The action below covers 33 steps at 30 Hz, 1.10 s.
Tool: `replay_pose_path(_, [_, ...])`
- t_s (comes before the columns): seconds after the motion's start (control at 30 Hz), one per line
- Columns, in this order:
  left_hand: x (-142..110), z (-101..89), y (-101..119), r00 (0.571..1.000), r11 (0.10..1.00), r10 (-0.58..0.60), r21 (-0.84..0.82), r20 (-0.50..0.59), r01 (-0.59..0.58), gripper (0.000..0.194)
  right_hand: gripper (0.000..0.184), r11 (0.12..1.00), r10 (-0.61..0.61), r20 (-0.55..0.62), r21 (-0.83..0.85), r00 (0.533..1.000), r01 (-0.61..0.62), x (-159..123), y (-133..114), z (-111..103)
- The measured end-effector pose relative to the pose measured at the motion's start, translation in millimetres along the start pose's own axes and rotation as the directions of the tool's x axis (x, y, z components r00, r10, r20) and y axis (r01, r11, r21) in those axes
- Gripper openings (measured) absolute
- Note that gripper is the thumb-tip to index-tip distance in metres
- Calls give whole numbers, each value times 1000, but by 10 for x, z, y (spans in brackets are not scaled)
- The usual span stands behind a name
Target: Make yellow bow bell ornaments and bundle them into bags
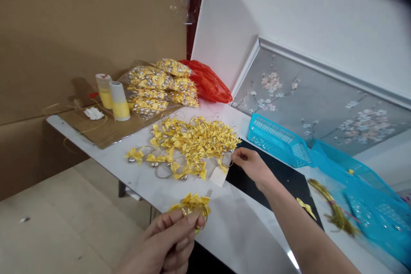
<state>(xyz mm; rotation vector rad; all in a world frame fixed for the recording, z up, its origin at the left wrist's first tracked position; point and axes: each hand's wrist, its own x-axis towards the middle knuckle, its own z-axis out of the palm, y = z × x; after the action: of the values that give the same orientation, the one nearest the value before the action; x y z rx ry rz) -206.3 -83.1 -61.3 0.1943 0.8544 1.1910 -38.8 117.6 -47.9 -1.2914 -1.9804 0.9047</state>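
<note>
The left hand (175,235) is pointing up and rightward, thumb pressing against forefinger, holding a bunch of yellow bows (194,201); the bunch is fanning above the fingertips, its long axis running sideways. Beyond it, the right hand (249,162) is reaching leftward along a slanting forearm, pinching the thin ring of a single yellow bow (221,164), which is lying just left of the fingertips, slanting toward a white card (219,177). Farther left of that hand, a bow pile (195,137) is covering the table (237,214).
</note>
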Motion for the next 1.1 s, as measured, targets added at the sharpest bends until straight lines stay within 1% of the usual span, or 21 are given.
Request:
replay_pose_path(0.17, [-5, 121, 39, 1000, 999, -5, -49, -1, 5, 22, 18, 988, -91, 5, 126, 996, 90, -259, -290, -82])
replay_pose_path(0.23, [-1, 124, 34, 1000, 999, 11, -37, -11, -12, 25, 16, 985, -108, 11, 135, 994, 106, -400, -387, -104])
replay_pose_path(0.3, [-1, 103, 18, 998, 999, 51, -14, -44, -52, 27, 17, 986, -109, 23, 126, 994, 105, -539, -463, -102])
replay_pose_path(0.43, [-34, 74, 0, 974, 988, 138, 86, -180, -125, 19, 14, 988, -97, 60, 125, 993, 89, -796, -562, 19])
replay_pose_path(0.5, [-63, 78, 11, 965, 982, 170, 121, -199, -148, 17, 13, 986, -132, 98, 116, 986, 121, -907, -579, 123])
replay_pose_path(0.57, [-87, 68, 30, 963, 982, 169, 116, -210, -147, 17, 16, 981, -156, 145, 139, 977, 136, -988, -573, 213])
replay_pose_path(0.67, [-98, -21, 49, 961, 988, 148, 81, -233, -133, 22, 17, 971, -95, 191, 234, 977, 48, -1032, -537, 252])
replay_pose_path(0.73, [-92, -113, 47, 969, 991, 130, 58, -210, -120, 24, 19, 956, -55, 218, 294, 974, -12, -1015, -519, 213])
replay_pose_path(0.83, [-82, -209, 33, 978, 995, 99, 20, -184, -97, 26, 22, 940, -49, 234, 340, 971, -34, -959, -518, 131])
replay_pose_path(0.93, [-77, -214, 24, 972, 993, 120, 18, -200, -119, 21, 22, 931, -61, 242, 364, 968, -32, -908, -531, 92])
replay_pose_path(1.0, [-67, -197, 32, 973, 992, 126, 56, -192, -117, 18, 21, 941, -79, 244, 338, 967, -9, -892, -535, 82])
replay_pose_path(1.03, [-59, -189, 39, 977, 991, 120, 83, -178, -106, 17, 20, 956, -93, 244, 292, 965, 18, -892, -536, 74])
replay_pose_path(1.1, [-41, -172, 59, 985, 987, 102, 134, -141, -83, 19, 21, 984, -134, 249, 145, 959, 100, -905, -548, 45])
